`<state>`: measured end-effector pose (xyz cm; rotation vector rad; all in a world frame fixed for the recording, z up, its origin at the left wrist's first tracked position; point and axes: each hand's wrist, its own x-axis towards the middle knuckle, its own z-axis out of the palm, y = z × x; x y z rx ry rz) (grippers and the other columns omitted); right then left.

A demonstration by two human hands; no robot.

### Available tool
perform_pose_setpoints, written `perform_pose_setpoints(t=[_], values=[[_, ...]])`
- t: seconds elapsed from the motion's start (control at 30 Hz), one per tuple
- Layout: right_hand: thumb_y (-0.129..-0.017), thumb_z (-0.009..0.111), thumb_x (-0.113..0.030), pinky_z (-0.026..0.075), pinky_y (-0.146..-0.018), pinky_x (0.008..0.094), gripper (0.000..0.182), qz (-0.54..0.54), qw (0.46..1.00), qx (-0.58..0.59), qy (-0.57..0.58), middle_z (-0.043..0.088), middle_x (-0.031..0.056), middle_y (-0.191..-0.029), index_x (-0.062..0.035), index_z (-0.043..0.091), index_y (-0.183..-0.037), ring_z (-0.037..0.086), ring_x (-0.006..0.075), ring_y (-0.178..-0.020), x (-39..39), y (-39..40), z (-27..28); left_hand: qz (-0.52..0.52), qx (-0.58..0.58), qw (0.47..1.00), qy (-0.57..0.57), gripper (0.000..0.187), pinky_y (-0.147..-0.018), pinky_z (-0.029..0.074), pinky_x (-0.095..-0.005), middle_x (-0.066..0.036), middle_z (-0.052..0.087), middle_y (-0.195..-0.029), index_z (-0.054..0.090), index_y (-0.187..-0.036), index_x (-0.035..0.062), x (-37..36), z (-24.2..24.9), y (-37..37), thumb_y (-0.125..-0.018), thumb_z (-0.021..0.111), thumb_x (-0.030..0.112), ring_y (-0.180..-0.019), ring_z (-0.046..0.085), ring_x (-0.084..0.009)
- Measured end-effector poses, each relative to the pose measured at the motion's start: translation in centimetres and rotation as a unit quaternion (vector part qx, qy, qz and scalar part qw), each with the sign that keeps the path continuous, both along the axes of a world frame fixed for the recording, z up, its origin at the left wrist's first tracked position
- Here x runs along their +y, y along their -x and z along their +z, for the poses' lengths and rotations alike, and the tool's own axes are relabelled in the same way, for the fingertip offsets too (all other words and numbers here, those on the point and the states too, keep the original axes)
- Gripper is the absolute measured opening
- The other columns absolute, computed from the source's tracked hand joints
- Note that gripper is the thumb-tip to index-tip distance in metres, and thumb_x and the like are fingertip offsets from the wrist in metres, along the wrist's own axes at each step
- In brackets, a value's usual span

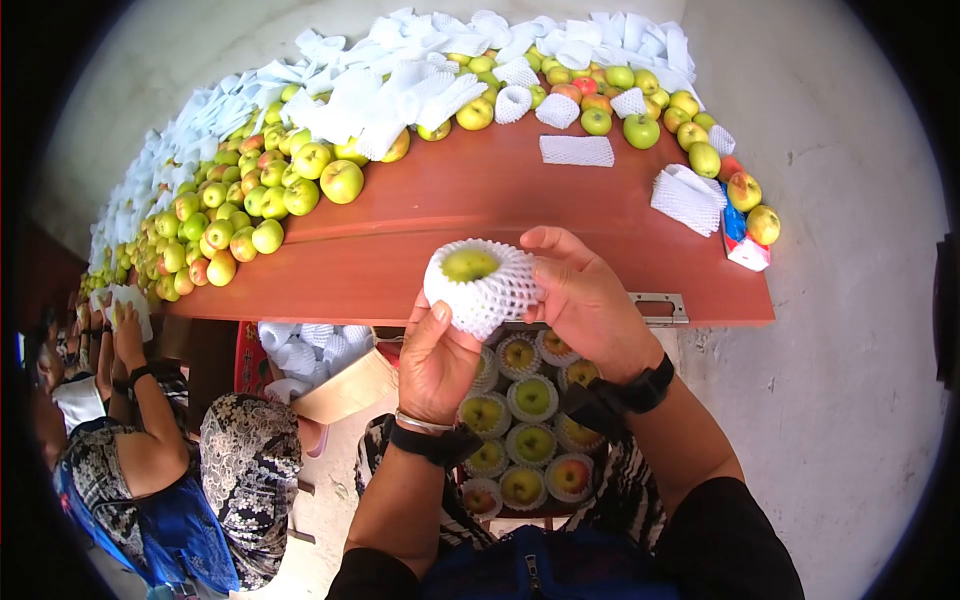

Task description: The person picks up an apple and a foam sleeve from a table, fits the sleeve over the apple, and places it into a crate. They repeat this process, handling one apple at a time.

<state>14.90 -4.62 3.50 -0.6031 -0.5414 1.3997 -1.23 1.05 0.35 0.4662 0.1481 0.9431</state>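
Between my two hands, above the table's front edge, is a green apple (470, 264) inside a white foam net (490, 298). My left hand (438, 365) holds it from below and the left, thumb against the net. On the right side, my right hand (590, 300) pinches the net's edge with thumb and fingers, the index finger raised. The apple's top shows through the net's opening. Beneath my hands, netted apples (532, 396) sit in rows in a box, partly hidden by my wrists.
Loose apples (270, 190) and piled foam nets (400, 90) line the back and left of the red-brown table (450, 200). A flat net stack (688, 198) lies right. An open carton of nets (310, 355) stands below left. Another person (140, 450) is at the far left.
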Motion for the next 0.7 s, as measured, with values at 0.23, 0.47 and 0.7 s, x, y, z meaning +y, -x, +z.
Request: perform_pose_setpoints(t=[0.23,0.47,0.7], values=[[-0.083,0.058,0.0,0.049,-0.062,0.0271,0.014,-0.107,0.96,-0.258,0.009,0.062,0.0054,-0.089,-0.0009,0.058,-0.097,0.06,0.0123,-0.076,-0.4,1.9,-2.2,0.001,-0.071,0.993,0.092,0.052,-0.107,0.033,-0.0478,-0.015,0.045,-0.134,0.036,-0.133,-0.0011,0.4,-0.3,0.4,-0.087,0.057,0.012,-0.126,0.042,-0.0306],[-0.069,0.065,-0.001,0.047,-0.059,0.0375,0.019,-0.182,0.665,-0.682,-0.244,0.056,0.0108,-0.079,-0.0044,0.059,-0.086,0.057,0.0295,-0.069,-0.8,4.1,-2.4,0.057,-0.03,0.995,0.081,0.048,-0.105,0.036,-0.048,-0.016,0.046,-0.132,0.038,-0.131,-0.0009,1.1,-0.5,0.6,-0.088,0.055,0.012,-0.124,0.044,-0.0305],[-0.066,0.071,-0.009,0.044,-0.083,0.0416,0.047,-0.283,0.667,-0.666,-0.177,0.05,0.0185,-0.109,-0.005,0.053,-0.11,0.051,0.0364,-0.1,-0.2,3.3,-1.0,0.019,0.011,0.996,0.081,0.041,-0.095,0.043,-0.0442,-0.013,0.053,-0.123,0.043,-0.126,-0.0002,0.8,-1.6,0.5,-0.09,0.055,0.014,-0.114,0.052,-0.0269]])
